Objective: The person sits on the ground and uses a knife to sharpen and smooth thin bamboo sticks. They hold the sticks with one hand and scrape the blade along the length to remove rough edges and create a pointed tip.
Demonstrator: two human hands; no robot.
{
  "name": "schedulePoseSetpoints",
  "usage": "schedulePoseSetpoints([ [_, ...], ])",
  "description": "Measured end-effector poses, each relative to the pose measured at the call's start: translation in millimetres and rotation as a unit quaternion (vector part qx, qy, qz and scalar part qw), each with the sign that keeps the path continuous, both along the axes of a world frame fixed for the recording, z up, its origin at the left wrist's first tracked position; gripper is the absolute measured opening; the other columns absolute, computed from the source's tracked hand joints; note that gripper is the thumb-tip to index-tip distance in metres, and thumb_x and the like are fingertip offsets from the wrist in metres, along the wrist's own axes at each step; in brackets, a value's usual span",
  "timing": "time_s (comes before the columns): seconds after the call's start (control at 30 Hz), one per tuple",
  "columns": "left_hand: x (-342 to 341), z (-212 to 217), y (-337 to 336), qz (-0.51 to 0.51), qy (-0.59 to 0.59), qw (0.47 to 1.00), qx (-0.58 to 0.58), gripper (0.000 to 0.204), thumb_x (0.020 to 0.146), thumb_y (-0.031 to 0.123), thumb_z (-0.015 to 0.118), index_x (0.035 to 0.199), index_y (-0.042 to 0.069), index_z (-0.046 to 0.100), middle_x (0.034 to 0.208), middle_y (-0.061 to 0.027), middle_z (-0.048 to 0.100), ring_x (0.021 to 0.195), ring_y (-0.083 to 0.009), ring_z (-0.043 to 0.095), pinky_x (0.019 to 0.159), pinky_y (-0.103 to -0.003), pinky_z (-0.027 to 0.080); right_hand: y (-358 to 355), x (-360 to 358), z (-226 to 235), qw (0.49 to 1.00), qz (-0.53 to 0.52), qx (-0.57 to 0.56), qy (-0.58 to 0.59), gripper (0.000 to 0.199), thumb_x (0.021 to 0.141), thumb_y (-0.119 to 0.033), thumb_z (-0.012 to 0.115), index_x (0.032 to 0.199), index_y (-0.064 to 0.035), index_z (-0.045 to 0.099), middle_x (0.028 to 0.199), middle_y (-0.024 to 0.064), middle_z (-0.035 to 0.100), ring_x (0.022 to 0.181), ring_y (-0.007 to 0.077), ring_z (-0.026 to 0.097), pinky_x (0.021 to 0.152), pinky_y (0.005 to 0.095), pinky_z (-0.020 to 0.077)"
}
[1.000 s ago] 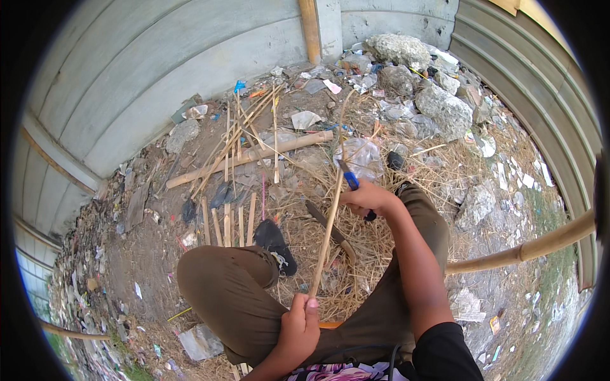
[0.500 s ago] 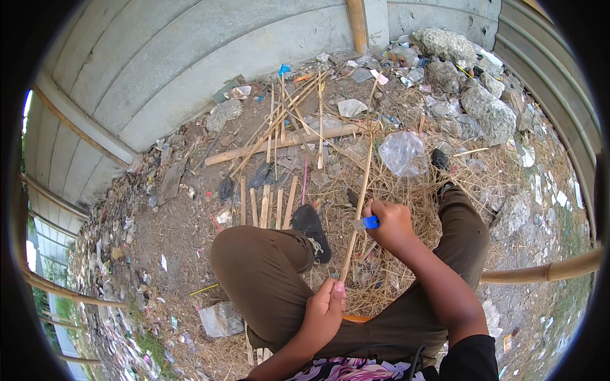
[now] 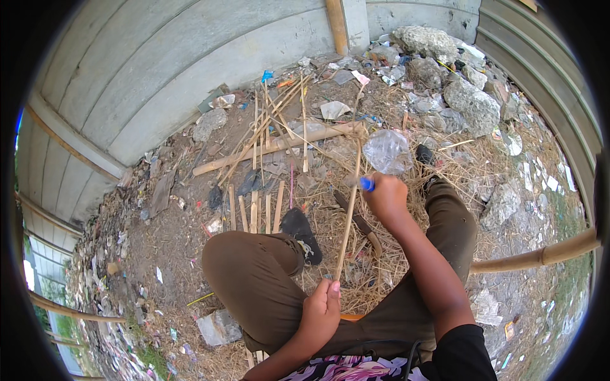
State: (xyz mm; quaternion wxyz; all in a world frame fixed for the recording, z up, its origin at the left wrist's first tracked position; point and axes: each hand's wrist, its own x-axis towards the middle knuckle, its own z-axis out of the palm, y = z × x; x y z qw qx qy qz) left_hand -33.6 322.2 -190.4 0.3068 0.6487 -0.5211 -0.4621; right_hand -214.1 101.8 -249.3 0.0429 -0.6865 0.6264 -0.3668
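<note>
My left hand [image 3: 319, 314] is closed around the near end of a long, thin bamboo strip [image 3: 348, 235], just above my lap. The strip slants away from me, its far end near a thick bamboo pole [image 3: 273, 147] on the ground. Gripped in my right hand [image 3: 387, 198] is a blue cutter knife [image 3: 366, 184], its blurred blade against the strip's right side, well beyond my left hand. Below the strip, a dark-bladed knife with a curved wooden handle [image 3: 373, 242] lies on the dry shavings.
Several short bamboo slats [image 3: 267, 213] lie by my left shoe [image 3: 300, 232]. Longer strips [image 3: 305, 127] rest across the pole. A clear plastic bag [image 3: 386, 152] lies near my right foot. Rocks [image 3: 471, 105] and litter line the concrete wall [image 3: 190, 70].
My right hand with the cutter knife has slid away from me along the bamboo strip. The wooden-handled knife on the ground shows more fully. The whole view has shifted slightly.
</note>
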Motion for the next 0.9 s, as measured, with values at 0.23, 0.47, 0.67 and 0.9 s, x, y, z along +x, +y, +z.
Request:
schedulePoseSetpoints([
  [0.23, -7, -4, 3, -0.036, -0.019, 0.999, -0.006, 0.035, 0.109, 0.029, 0.047, 0.090, 0.001, 0.053, 0.063, -0.0051, 0.056, 0.058, -0.0111, 0.053, 0.058, -0.031, 0.046, -36, -28, 10, 0.975, -0.130, 0.181, -0.005, 0.025, 0.081, -0.023, 0.065, 0.089, -0.0022, 0.075, 0.079, 0.0224, 0.071, 0.076, 0.0414, 0.071, 0.072, 0.0500, 0.0558],
  [0.47, 1, -12, 2, -0.022, 0.119, 0.991, 0.051, 0.029, 0.110, 0.029, 0.045, 0.094, 0.005, 0.051, 0.069, 0.0010, 0.050, 0.058, -0.0068, 0.047, 0.055, -0.025, 0.041, -41, -47, 8, 0.942, 0.071, 0.279, -0.172, 0.035, 0.082, -0.027, 0.068, 0.074, 0.0071, 0.065, 0.063, 0.0190, 0.063, 0.057, 0.0293, 0.062, 0.062, 0.0439, 0.0510],
  [0.67, 11, 8, -14, 0.024, 0.187, 0.981, 0.038, 0.018, 0.109, 0.024, 0.049, 0.099, 0.008, 0.048, 0.074, 0.0044, 0.046, 0.060, -0.0018, 0.040, 0.053, -0.020, 0.036, 60, 14, 20, 0.967, 0.185, 0.152, -0.087, 0.028, 0.087, -0.023, 0.069, 0.073, 0.0009, 0.067, 0.064, 0.0172, 0.064, 0.050, 0.0335, 0.059, 0.054, 0.0448, 0.0500],
  [0.9, 6, 31, -32, 0.035, -0.042, 0.993, -0.109, 0.022, 0.107, 0.021, 0.052, 0.094, 0.003, 0.049, 0.069, -0.0050, 0.057, 0.059, -0.0086, 0.050, 0.055, -0.030, 0.042, 84, 45, 23, 0.982, 0.168, -0.083, 0.008, 0.027, 0.091, -0.013, 0.066, 0.066, -0.0076, 0.055, 0.057, 0.0112, 0.058, 0.045, 0.0306, 0.059, 0.041, 0.0415, 0.0463],
])
